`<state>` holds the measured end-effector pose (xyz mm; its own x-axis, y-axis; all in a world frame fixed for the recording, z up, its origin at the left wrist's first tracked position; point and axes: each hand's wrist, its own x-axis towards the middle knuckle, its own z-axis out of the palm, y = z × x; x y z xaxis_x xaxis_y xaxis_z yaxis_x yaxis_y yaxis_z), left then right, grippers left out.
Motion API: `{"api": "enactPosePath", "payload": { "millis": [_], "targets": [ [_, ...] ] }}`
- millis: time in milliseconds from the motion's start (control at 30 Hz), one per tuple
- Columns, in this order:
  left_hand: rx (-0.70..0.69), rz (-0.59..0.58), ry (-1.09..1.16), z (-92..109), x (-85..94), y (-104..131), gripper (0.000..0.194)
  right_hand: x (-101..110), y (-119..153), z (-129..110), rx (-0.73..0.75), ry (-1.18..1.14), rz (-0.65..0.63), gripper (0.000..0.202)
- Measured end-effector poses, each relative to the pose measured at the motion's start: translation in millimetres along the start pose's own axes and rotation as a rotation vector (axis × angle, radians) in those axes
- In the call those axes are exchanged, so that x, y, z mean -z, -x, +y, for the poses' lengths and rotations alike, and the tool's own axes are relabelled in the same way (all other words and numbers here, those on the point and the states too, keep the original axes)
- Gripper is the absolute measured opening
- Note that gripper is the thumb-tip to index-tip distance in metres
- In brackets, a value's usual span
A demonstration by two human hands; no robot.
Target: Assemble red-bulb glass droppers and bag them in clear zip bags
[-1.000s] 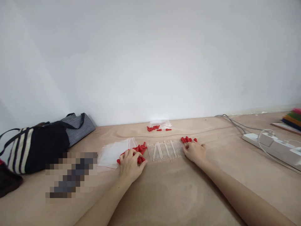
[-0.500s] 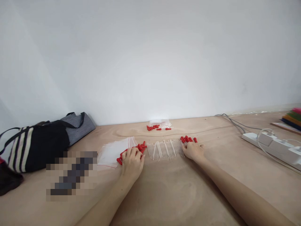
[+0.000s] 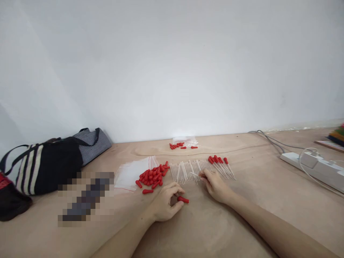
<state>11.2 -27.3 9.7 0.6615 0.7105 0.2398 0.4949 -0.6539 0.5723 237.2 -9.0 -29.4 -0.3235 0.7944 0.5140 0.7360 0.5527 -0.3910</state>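
Observation:
Between the thumb and fingers of my left hand [image 3: 168, 202] is a red rubber bulb [image 3: 183, 199], its free end pointing right. My right hand [image 3: 215, 184] pinches a thin clear tube [image 3: 194, 174], which points left over the near side of a row of similar tubes [image 3: 185, 171]. A pile of red bulbs [image 3: 152, 175] lies beyond my left hand, with one bulb [image 3: 147, 191] apart at its near side. Several tubes with red bulbs on their far ends [image 3: 222, 166] lie beyond and right of my right hand.
Clear plastic bags [image 3: 129, 173] lie left of the pile. Near the wall are another small bag [image 3: 184, 140] and more red bulbs [image 3: 176, 145]. A black striped bag [image 3: 56, 166] stands left; a white power strip [image 3: 314, 166] with cables lies right.
My left hand has left the pile and moved right and nearer with a red bulb. My right hand has moved left and nearer from the capped tubes and now holds a bare tube.

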Motion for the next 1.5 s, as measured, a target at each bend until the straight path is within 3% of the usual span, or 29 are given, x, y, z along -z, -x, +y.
{"api": "enactPosePath", "payload": {
  "millis": [167,300,433,867,1500],
  "targets": [
    [0.076,0.069,-0.026,3,-8.4,-3,0.008,-8,5,-10,0.110,-0.006,-0.059,0.037],
    [0.186,0.202,0.044,-2,-11.6,-6,0.009,-5,5,-18,0.092,-0.066,-0.107,0.032],
    [0.237,0.238,0.130,-9,-12.9,-7,0.011,-2,5,-30,0.057,-0.113,-0.123,0.027],
    [0.222,0.275,0.191,-23,-19.5,-7,0.018,-6,6,-42,0.045,-0.128,-0.109,0.022],
    [0.133,0.279,-0.003,-7,-20.1,-6,0.014,-2,2,-44,0.127,0.027,-0.058,0.023]
  ]
}}
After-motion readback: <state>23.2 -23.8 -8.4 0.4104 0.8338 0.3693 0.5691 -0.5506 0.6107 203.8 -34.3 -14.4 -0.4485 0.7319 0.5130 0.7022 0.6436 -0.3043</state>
